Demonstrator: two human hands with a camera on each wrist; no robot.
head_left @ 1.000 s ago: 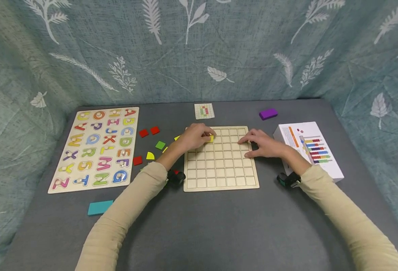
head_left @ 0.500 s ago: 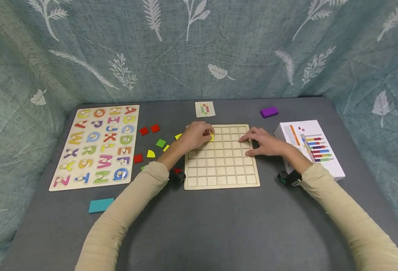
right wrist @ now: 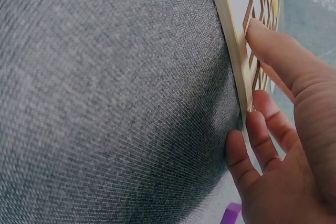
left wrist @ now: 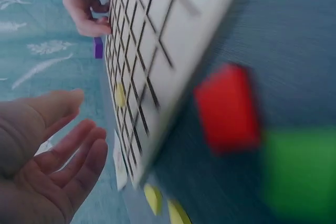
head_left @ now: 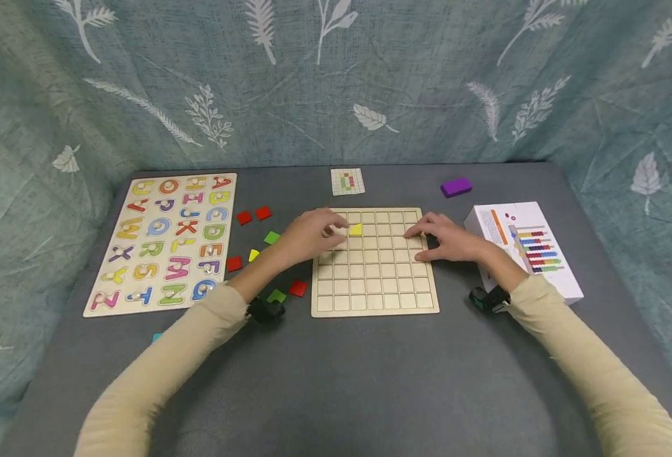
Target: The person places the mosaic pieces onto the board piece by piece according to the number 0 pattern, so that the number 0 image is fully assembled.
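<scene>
A wooden grid board lies flat on the dark table, with a single yellow tile in one of its upper-left squares. Just left of that tile my left hand hovers over the board's left side, thumb and fingers spread apart and holding nothing, as the left wrist view also shows. My right hand rests at the board's right edge. In the right wrist view its thumb lies on the board's face, while the other fingers touch near the rim.
Loose red, green and yellow tiles lie left of the board, some hidden by my left arm. An alphabet puzzle stands farther left. A pattern card and purple block lie behind; a white box is right.
My left hand has let go of the yellow tile and drawn back to the left, leaving it on the board. My right hand has stayed at the board's edge.
</scene>
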